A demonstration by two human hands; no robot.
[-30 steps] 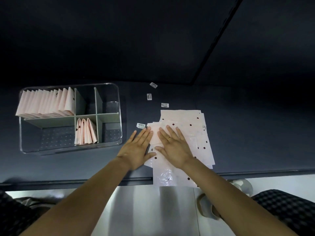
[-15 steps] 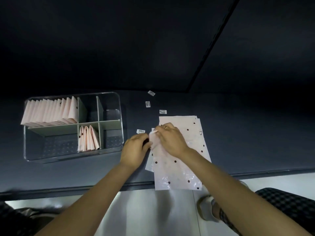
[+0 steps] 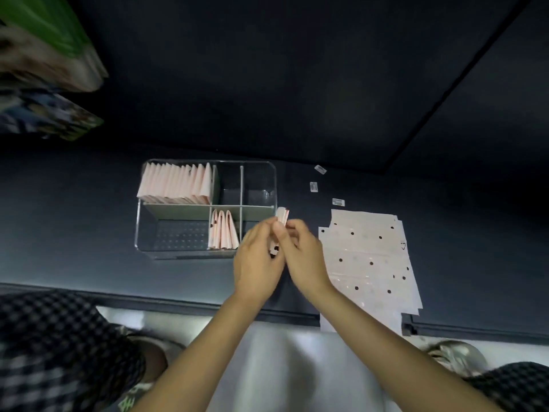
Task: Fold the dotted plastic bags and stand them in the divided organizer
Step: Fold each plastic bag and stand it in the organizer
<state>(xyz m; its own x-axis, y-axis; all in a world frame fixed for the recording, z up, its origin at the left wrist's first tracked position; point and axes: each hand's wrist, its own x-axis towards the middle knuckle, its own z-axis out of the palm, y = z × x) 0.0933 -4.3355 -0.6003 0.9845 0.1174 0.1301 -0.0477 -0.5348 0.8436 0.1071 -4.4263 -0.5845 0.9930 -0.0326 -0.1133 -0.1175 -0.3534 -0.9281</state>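
Folding nearly done: left hand (image 3: pixel 258 257) and right hand (image 3: pixel 300 257) both pinching one folded dotted bag (image 3: pixel 281 217), held above the table (image 3: pixel 89 221) just right of the divided organizer (image 3: pixel 274 185). Next, probably a carry left and a drop upright beside the three bags (image 3: pixel 223 230) standing in the near middle compartment. Open room there; clear wall and divider edges to mind. More flat bags (image 3: pixel 370 257) waiting, right, overhanging the near table edge.

Three small white labels (image 3: pixel 313 186) on the dark table (image 3: pixel 74 221); blurred green packages (image 3: pixel 44 49) upper left.
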